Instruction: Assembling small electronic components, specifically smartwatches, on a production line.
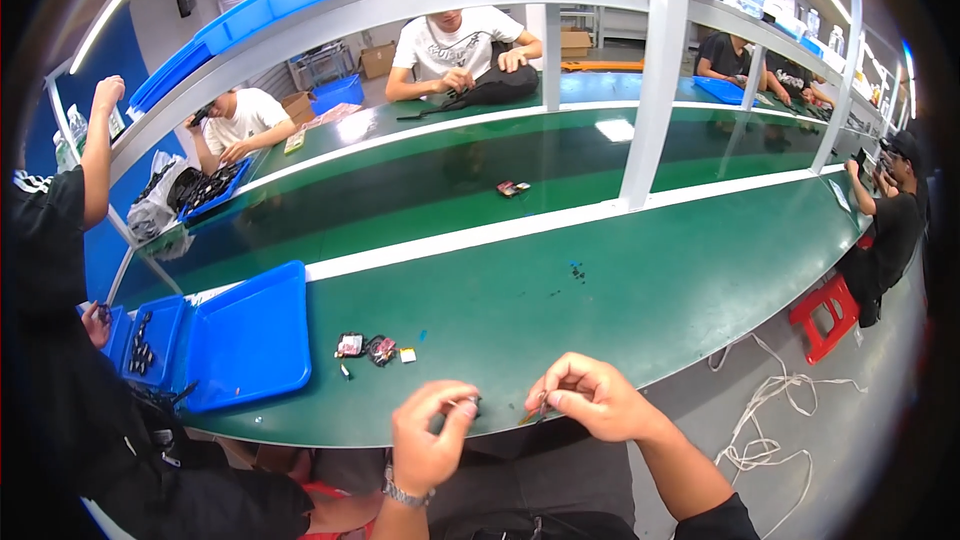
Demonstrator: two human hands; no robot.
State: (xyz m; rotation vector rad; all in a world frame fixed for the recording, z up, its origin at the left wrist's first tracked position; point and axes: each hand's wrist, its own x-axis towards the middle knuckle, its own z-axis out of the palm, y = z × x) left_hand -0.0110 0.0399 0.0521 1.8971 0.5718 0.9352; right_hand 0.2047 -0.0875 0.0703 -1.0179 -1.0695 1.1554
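Observation:
My left hand [424, 442], with a metal-band watch [406, 490] on its wrist, is at the bench's near edge. Its thumb and fingers are pinched around a small dark piece [475, 406], too small to name. To its right, my right hand [598, 402] is closed in a pinch on a thin small part with a yellowish end [527, 418], whose kind I cannot make out. Beyond my left hand lie a small black-cased part with a red-and-white face [350, 345], a round tangle of wires [382, 350] and a small white square [407, 355].
A large blue tray [250, 345] lies left on the green bench [480, 310], beside a smaller tray [153, 348] of black parts. A white post [655, 70] rises beyond. Co-workers sit across and at both sides. A red stool [828, 318] and white cable [760, 445] are right.

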